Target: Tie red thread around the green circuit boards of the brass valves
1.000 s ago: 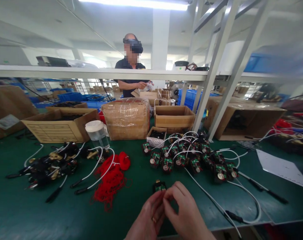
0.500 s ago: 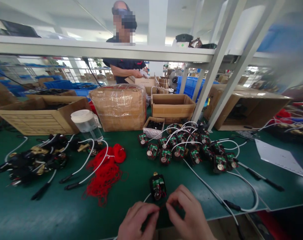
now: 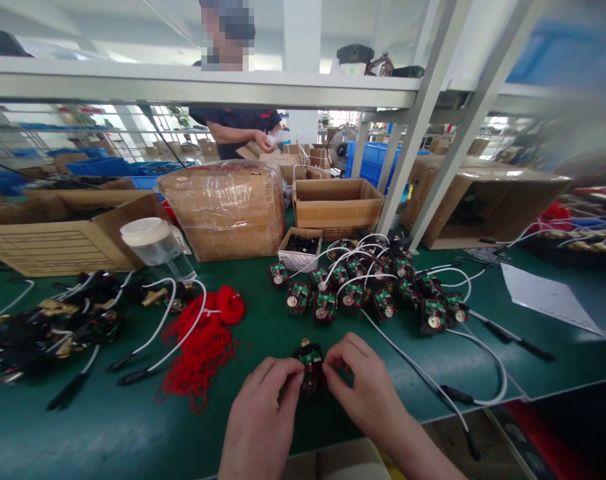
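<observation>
A small black housing with a green circuit board (image 3: 311, 363) lies on the bench between my hands, its open face up and a brass fitting at its far end. My left hand (image 3: 267, 407) is closed in a pinch at the housing's left edge. At the right edge, the thumb and forefinger of my right hand (image 3: 360, 380) are pinched too. A thin red strand showed between these fingertips a moment ago; now the fingers and the housing mostly hide it. Left of my hands is a tangled heap of thin red rings (image 3: 197, 360).
Several similar housings with white cables (image 3: 353, 293) are grouped at the right. More black and brass assemblies (image 3: 57, 323) are piled at the left. Behind are a clear jar (image 3: 157, 250), a small box of black parts (image 3: 301, 250), and cartons (image 3: 227, 213). A person (image 3: 237, 127) stands beyond the shelf.
Both hands have moved forward from the bench's near side onto the housing, one at each side. The view has shifted slightly. The person behind still handles something pale.
</observation>
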